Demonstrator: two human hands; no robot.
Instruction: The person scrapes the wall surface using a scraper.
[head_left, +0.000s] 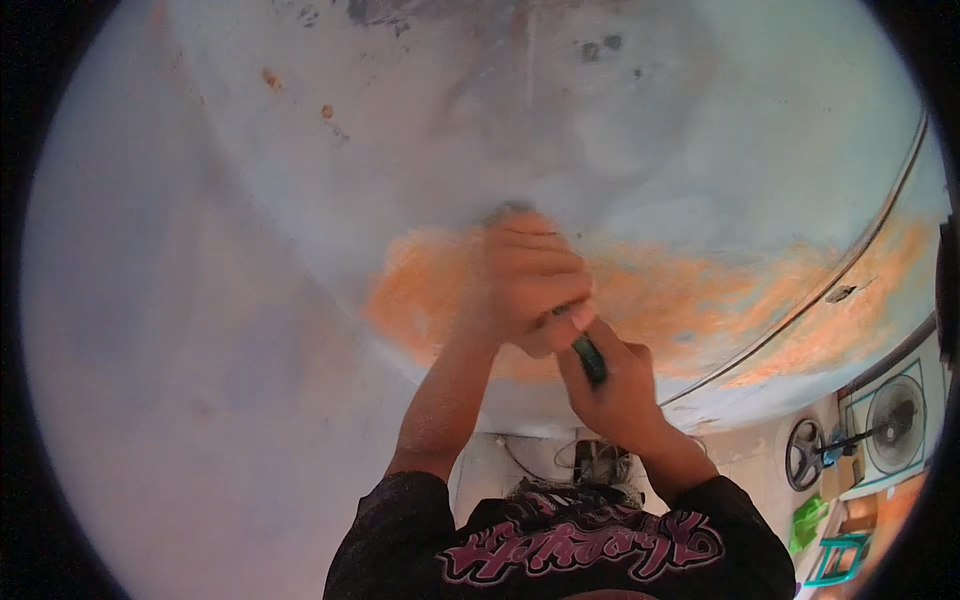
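My right hand (pixel 622 385) is wrapped round the dark green handle (pixel 590 360) of a hand-held tool. Fingers closed over the tool's front part, my left hand (pixel 537 275) sits just ahead of the right and is slightly blurred. A dark grey edge (pixel 515 208) of the tool pokes out past the left knuckles; the rest is hidden, so its exact kind does not show. Both hands are up against a large curved, grey-white painted panel (pixel 420 150). A rough orange patch (pixel 690 290) runs across the panel behind and beside the hands.
A dark seam (pixel 800 310) curves down the panel's right side, with a small dark hole (pixel 840 293) beside it. At the lower right are a fan (pixel 895 425), a black wheel (pixel 805 453), a green bag (pixel 808 522) and a teal stool (pixel 838 560).
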